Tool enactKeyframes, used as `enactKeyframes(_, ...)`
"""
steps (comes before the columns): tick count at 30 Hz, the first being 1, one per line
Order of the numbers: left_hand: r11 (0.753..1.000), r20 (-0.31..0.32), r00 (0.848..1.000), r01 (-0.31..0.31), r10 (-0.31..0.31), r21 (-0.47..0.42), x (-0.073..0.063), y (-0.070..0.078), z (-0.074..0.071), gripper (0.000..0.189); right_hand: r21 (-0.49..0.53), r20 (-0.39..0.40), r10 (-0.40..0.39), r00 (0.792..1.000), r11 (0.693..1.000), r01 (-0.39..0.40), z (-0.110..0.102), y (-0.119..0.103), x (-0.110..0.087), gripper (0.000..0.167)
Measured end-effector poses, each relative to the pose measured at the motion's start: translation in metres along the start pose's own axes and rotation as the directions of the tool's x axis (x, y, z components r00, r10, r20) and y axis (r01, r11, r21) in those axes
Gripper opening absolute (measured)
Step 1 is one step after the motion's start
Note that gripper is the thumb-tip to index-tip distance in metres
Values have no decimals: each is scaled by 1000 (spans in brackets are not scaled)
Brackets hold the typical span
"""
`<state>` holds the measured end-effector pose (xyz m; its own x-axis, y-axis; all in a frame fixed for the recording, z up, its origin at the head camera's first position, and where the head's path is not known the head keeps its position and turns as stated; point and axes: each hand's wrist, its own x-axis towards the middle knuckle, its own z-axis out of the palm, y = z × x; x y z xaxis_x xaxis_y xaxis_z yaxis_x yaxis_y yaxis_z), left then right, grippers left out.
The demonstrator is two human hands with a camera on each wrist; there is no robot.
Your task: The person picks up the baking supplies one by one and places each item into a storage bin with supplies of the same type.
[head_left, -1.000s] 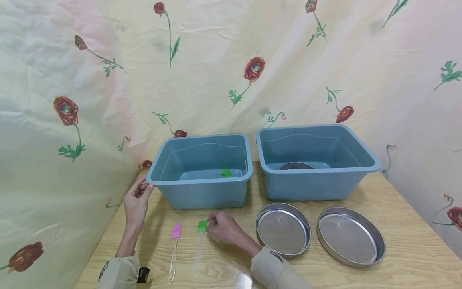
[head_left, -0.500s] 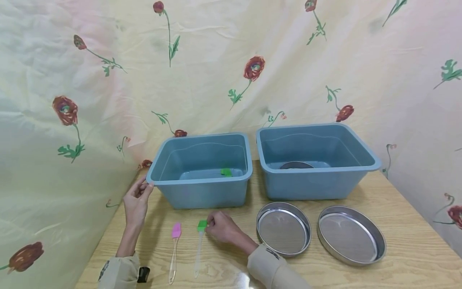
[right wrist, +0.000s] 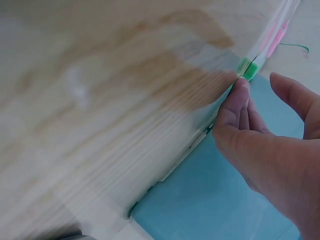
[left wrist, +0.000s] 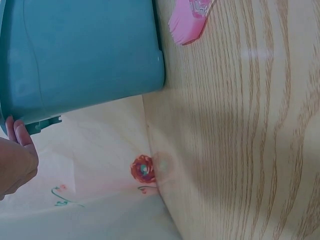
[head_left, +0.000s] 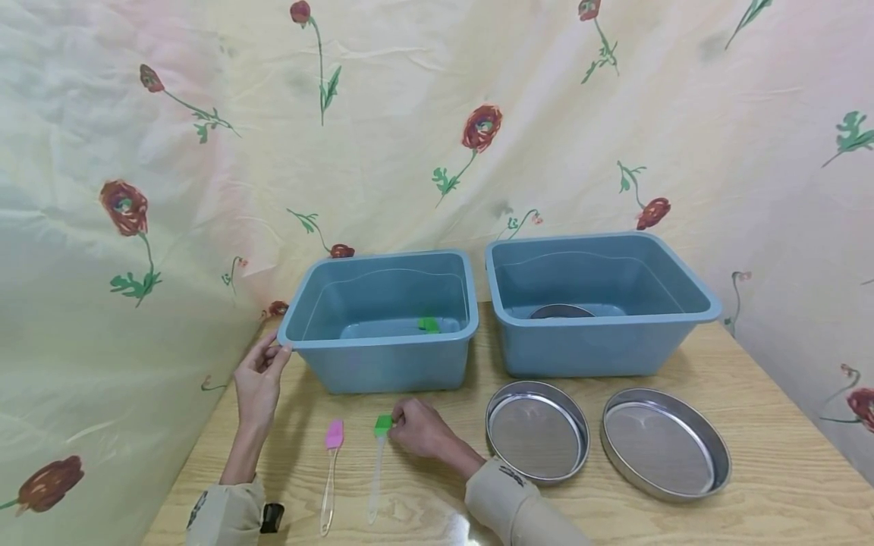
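Note:
At the left blue plastic tub [head_left: 382, 368], my left hand [head_left: 256, 390] holds the front left corner of the rim between thumb and fingers. My right hand [head_left: 422, 429] is low over the table, its fingertips touching the green head of a basting brush [head_left: 383, 426] with a clear handle. In the right wrist view the thumb stands apart from the bent fingers [right wrist: 239, 100]. Left of that brush lies a pink basting brush [head_left: 334, 435], also clear-handled. Another green brush head [head_left: 429, 325] shows inside the left tub; the front wall hides the rest of it.
A second blue tub [head_left: 580, 353] stands to the right, with a round metal sieve [head_left: 561, 311] partly visible inside. Two round sieves [head_left: 537, 432] [head_left: 665, 447] lie on the wooden table [head_left: 771, 485] before it. A small black object [head_left: 271, 518] sits by the left sleeve.
The right sleeve has shifted slightly left. Both hands, the brushes, tubs and sieves otherwise look the same.

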<state>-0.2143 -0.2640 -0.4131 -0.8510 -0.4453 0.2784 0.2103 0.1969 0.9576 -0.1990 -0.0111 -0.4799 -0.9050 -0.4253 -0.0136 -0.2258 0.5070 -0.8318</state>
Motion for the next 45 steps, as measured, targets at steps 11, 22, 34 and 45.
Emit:
enactKeyframes(11,1000,0,1000,-2,2,-5,0,0,-1,40,-51,-12,3,1000,999,-4,3,-2,2,13)
enactKeyframes(22,1000,1,1000,-8,8,-8,0,-1,-1,39,-55,-9,14,1000,998,-14,5,-4,3,9)
enactKeyframes(34,1000,3,1000,2,-2,7,0,-1,-1,40,-109,-24,1,1000,994,-3,8,-3,5,11)
enactKeyframes(45,1000,5,1000,-6,6,6,1,-2,0,40,-139,-31,-14,999,990,10,11,-3,8,11)
